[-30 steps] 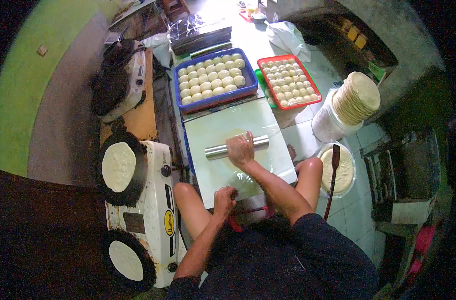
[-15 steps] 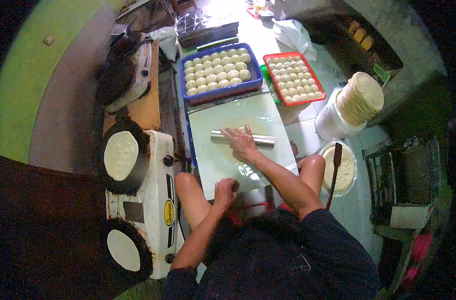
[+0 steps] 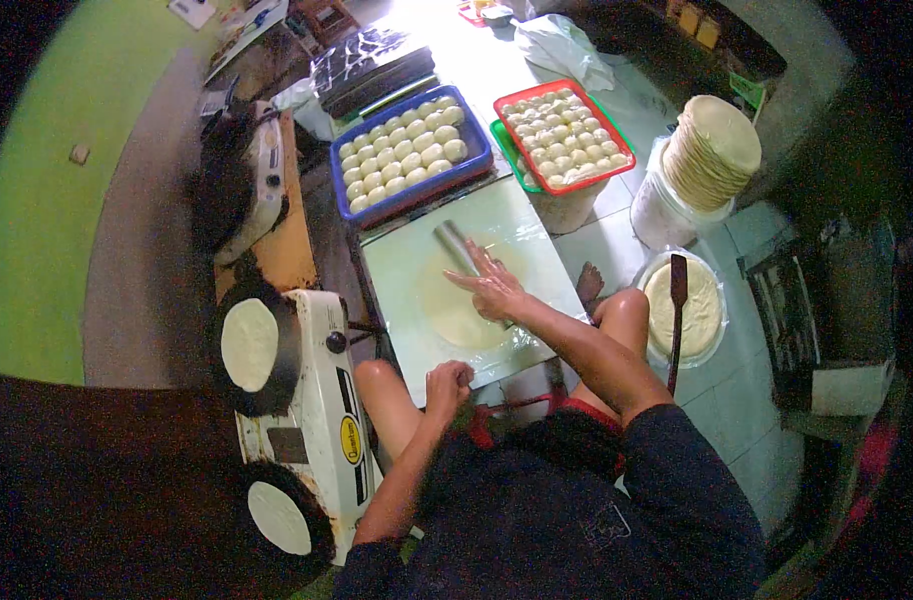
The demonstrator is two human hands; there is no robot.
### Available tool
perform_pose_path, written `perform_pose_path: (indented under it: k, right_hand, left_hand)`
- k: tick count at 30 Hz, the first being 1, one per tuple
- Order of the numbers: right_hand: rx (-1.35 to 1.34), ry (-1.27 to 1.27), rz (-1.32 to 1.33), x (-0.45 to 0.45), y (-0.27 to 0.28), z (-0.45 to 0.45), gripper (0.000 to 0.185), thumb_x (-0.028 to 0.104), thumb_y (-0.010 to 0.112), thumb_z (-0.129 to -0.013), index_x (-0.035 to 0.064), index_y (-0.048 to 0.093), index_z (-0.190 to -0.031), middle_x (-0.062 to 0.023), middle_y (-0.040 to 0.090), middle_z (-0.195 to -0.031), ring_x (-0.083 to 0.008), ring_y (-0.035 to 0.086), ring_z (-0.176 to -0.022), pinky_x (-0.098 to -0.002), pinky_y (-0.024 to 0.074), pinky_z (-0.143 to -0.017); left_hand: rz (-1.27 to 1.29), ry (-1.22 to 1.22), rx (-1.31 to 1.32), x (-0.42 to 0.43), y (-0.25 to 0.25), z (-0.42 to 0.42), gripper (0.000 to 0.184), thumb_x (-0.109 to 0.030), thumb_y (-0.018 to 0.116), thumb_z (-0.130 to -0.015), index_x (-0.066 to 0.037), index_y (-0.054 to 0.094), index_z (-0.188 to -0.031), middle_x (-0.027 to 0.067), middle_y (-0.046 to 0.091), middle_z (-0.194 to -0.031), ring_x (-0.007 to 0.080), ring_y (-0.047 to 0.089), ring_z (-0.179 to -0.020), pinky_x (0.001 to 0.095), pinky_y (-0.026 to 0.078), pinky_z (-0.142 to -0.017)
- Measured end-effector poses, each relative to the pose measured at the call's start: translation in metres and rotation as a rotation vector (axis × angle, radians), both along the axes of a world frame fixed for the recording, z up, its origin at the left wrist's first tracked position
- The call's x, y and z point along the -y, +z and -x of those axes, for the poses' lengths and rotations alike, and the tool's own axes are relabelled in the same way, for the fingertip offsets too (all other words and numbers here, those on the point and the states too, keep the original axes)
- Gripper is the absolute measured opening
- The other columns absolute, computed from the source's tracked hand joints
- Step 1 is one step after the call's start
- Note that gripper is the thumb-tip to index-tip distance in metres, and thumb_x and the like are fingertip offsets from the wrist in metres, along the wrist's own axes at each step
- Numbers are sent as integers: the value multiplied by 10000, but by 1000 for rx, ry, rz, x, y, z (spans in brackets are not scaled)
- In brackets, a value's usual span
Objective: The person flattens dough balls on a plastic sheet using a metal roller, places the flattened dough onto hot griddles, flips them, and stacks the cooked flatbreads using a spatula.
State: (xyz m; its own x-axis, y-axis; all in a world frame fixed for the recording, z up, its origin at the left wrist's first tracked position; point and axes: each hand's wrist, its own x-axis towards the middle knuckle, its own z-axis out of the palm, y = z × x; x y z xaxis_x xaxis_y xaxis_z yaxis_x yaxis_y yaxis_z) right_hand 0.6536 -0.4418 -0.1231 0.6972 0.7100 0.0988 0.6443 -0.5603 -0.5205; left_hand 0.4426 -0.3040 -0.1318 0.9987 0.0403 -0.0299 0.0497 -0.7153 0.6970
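On a pale board (image 3: 402, 290) lies a thin round sheet of dough (image 3: 457, 316). A metal rolling pin (image 3: 457, 246) rests slantwise across the dough. My right hand (image 3: 495, 290) lies on the pin with its fingers spread, palm down, and hides the pin's near part. At the board's near edge, my left hand (image 3: 447, 390) is closed with the fingers curled in; what it holds, if anything, is hidden. Beyond the board, a blue tray (image 3: 417, 192) holds rows of dough balls (image 3: 407, 150).
A red tray (image 3: 577, 184) of dough balls stands at the back right. Stacked flat rounds (image 3: 717, 150) top a white bucket (image 3: 657, 215). A dark spatula (image 3: 679, 300) lies over a dough-filled container (image 3: 712, 315). At left, a two-burner stove (image 3: 327, 400) carries pans with flatbreads (image 3: 250, 345).
The rolling pin has turned from nearly crosswise to a steep slant, with my right hand turning along. The dough sheet shows more clearly. My left hand stays near the board's edge. The view has shifted.
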Motion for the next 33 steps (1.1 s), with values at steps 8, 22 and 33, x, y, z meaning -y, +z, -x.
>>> perform_pose_path:
  k: [8, 22, 33]
  right_hand:
    - [409, -13, -23, -50, -24, -42, 593, 203, 515, -934, 393, 414, -1487, -101, 561, -1346, -318, 567, -1193, -481, 424, -1035]
    - [2, -1092, 131, 337, -30, 66, 978, 272, 767, -817, 147, 182, -1591, -289, 183, -1586, -448, 143, -1475, -502, 169, -1202]
    - [-163, -1325, -39, 388, -93, 194, 407, 52, 531, -963, 53, 496, -1368, -189, 532, -1336, -368, 498, -1255, -458, 395, -1068]
  left_hand:
    - [-107, -118, 64, -6, 10, -15, 207, -99, 705, -779, -44, 697, -978, 187, 682, -982, 377, 656, -901, 450, 519, -796]
    - [-514, -169, -29, 31, -17, -178, 796, -503, 393, -1008, -7, 132, -1574, 196, 7, -1659, 359, 9, -1535, 631, 11, -1186]
    - [-97, 404, 105, 55, 56, -123, 776, -471, 460, -998, -53, 165, -1582, 208, 108, -1646, 409, 115, -1515, 710, 117, -1134]
